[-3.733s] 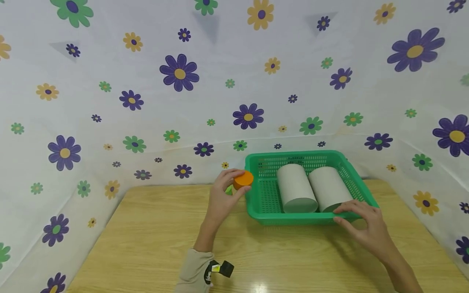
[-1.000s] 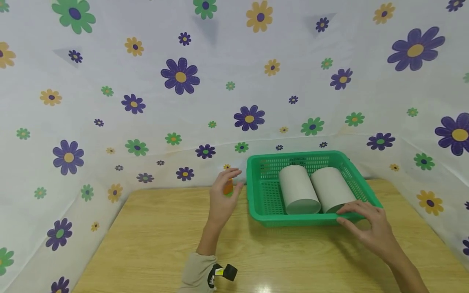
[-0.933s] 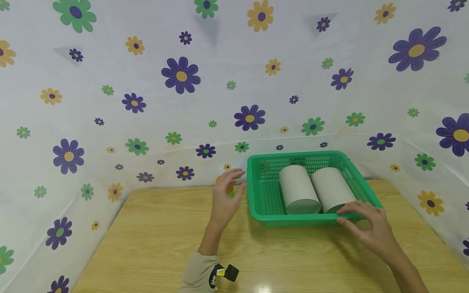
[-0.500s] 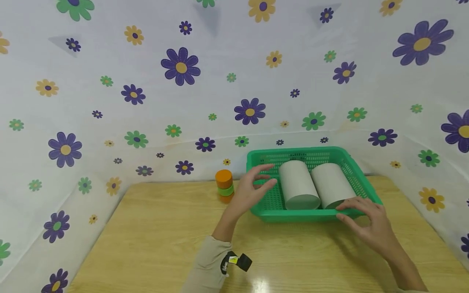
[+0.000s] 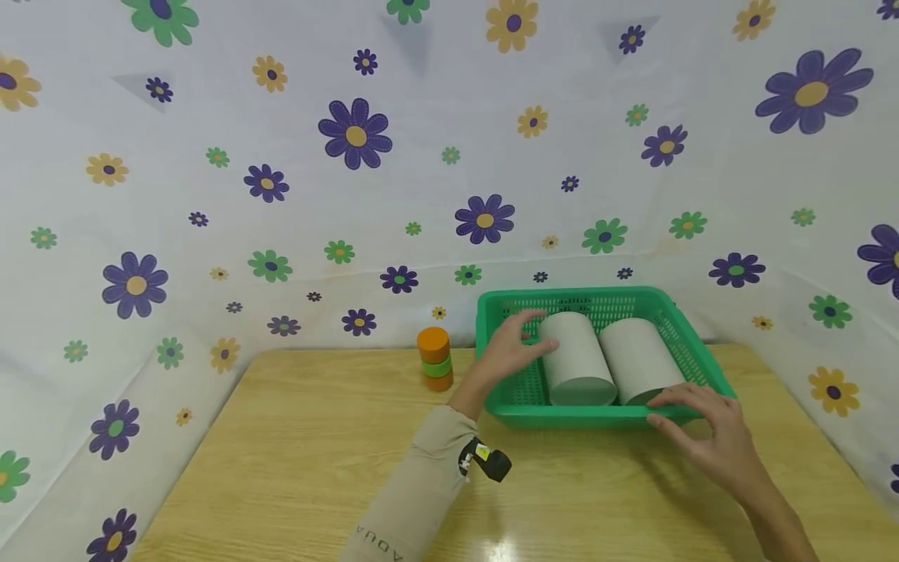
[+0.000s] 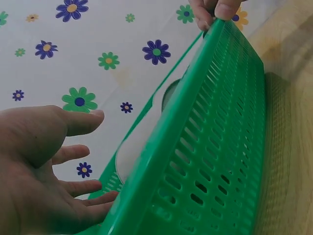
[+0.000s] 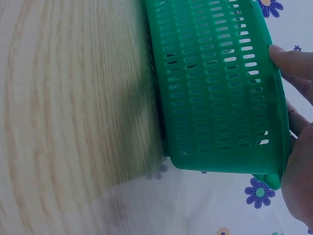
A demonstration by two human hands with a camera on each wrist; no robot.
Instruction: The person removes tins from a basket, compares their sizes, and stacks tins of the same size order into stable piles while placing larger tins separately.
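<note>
A green plastic basket [image 5: 562, 417] holds two white cylinders lying side by side, a left cylinder [image 5: 577, 355] and a right cylinder [image 5: 641, 357]. My left hand [image 5: 507, 350] hovers over the basket's left part, thumb and fingers spread, close to the left cylinder. Whether it touches the cylinder I cannot tell. In the left wrist view that hand [image 6: 36, 166] has nothing in its grasp. At the basket's front right, my right hand [image 5: 711, 441] pinches the rim, thumb outside and fingers over the edge. The right wrist view also shows this thumb [image 7: 292, 62] against the rim.
Left of the basket stands an upright stack [image 5: 435, 361] of orange, green and orange round pieces. The wooden table [image 5: 316, 445] meets a flower-printed white cloth [image 5: 295, 234] at the back and sides.
My left hand let go of the orange piece, now atop the stack, and moved right over the basket toward the left cylinder. The right hand stays on the rim.
</note>
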